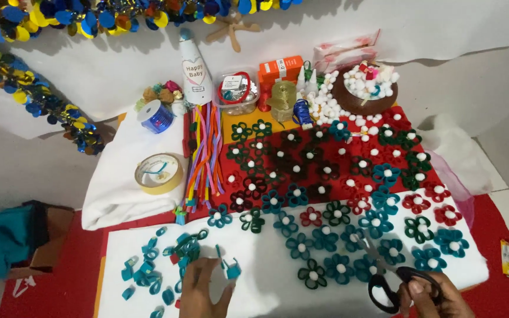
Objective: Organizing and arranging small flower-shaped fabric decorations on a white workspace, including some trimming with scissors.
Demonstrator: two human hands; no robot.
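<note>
Down at the bottom edge, my left hand (204, 288) is hovering with its fingers loosely spread over a scatter of teal petal loops (160, 268), the fingertips just touching the nearest ones near a small folded teal piece (231, 270). These loops are lying on a white sheet (266, 282) that is covering the near part of the surface. My right hand (434, 297) is gripping black-handled scissors (393, 281), fingers closed through the handle rings, with the blades pointing up and left toward the flowers.

Just beyond the scissors, rows of finished felt flowers (325, 238) in teal, dark green and red, each with a white pompom centre, are sitting on the white sheet. Farther back, more flowers are resting on a red cloth (349, 159). Left of them a bundle of coloured felt strips (204, 159) is lying lengthwise, and beside that a roll of tape (159, 173) is sitting on a folded white cloth (119, 188).

Along the back I am seeing a white paper cone (194, 70), a blue ribbon spool (156, 116), a clear tub (237, 94), an orange box (280, 72), a gold ribbon spool (283, 97) and a brown bowl (363, 97) heaped with white pompoms, with more pompoms spilling beside it. A blue and gold sequin garland (36, 94) is hanging across the upper left.
</note>
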